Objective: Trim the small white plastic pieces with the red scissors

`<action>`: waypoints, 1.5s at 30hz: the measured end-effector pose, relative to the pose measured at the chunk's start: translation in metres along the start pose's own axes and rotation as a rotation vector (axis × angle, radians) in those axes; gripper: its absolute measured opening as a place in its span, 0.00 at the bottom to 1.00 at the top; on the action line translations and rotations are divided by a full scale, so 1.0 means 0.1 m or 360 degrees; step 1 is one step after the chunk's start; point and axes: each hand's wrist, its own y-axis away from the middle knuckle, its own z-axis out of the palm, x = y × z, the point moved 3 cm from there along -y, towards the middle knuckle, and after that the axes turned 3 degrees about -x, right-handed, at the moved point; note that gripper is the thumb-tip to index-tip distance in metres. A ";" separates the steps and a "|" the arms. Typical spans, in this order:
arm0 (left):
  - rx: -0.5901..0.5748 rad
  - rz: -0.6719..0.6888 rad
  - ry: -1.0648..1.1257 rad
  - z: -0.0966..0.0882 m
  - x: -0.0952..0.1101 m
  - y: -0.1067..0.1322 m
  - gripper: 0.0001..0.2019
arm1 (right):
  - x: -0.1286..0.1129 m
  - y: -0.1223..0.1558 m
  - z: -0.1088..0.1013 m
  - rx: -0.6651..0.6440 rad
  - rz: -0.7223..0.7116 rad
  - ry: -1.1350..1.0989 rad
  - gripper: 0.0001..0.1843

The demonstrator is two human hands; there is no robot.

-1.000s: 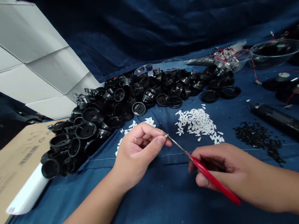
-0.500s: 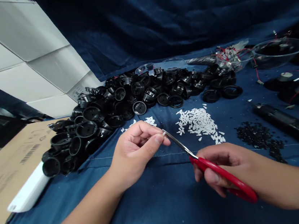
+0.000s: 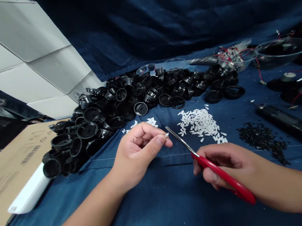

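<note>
The white piece (image 3: pixel 167 135) is pinched by left hand (image 3: pixel 138 153); scissors (image 3: pixel 210 168) (gripped by right hand (image 3: pixel 228 162)) were lifted off toward 12 o'clock.

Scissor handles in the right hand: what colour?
Red. The scissors in the right hand have red handles and metal blades; head view shows it best.

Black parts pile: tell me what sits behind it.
Two clear containers show behind the pile, before the hanging blue cloth. Only their rims are visible; the pile covers their lower parts and any contents.
</note>
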 end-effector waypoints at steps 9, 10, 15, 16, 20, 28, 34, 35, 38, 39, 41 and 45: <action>-0.0030 -0.0091 0.0012 0.00 -0.02 0.01 0.05 | -0.07 0.01 0.04 -0.0008 0.0068 0.0121 0.14; -0.0038 -0.0089 0.0003 0.00 -0.02 0.01 0.05 | -0.07 0.01 0.03 -0.0008 0.0073 0.0113 0.14; -0.0043 -0.0110 -0.0040 -0.01 -0.01 0.00 0.06 | -0.04 0.02 0.02 -0.0046 0.0094 0.0055 0.14; -0.0045 -0.0116 -0.0043 -0.01 -0.01 -0.01 0.07 | -0.04 0.02 0.02 -0.0060 0.0090 0.0041 0.14; -0.0069 -0.0128 -0.0040 -0.02 -0.02 0.00 0.07 | -0.04 0.01 0.02 -0.0068 0.0096 0.0022 0.15; -0.0089 -0.0112 -0.0057 -0.02 -0.03 0.00 0.06 | -0.01 0.01 -0.02 0.0030 -0.0043 0.0035 0.24; -0.0075 -0.0089 -0.0022 -0.03 -0.04 -0.01 0.05 | -0.01 0.03 -0.01 0.0020 -0.0006 0.0088 0.22; -0.0069 -0.0097 -0.0008 -0.03 -0.04 -0.01 0.05 | -0.02 0.03 0.00 0.0023 0.0029 0.0101 0.22; -0.0053 -0.0129 0.0039 -0.03 -0.05 -0.01 0.05 | -0.03 0.02 0.02 0.0035 0.0070 0.0139 0.20; -0.0052 -0.0139 0.0051 -0.02 -0.05 -0.01 0.05 | -0.03 0.02 0.01 0.0044 0.0068 0.0171 0.19; -0.0053 -0.0147 0.0067 -0.02 -0.05 -0.01 0.06 | -0.03 0.01 0.00 0.0070 0.0058 0.0275 0.17; -0.0056 -0.0139 0.0071 -0.02 -0.04 -0.01 0.06 | -0.03 -0.01 -0.01 0.0147 0.0047 0.0449 0.11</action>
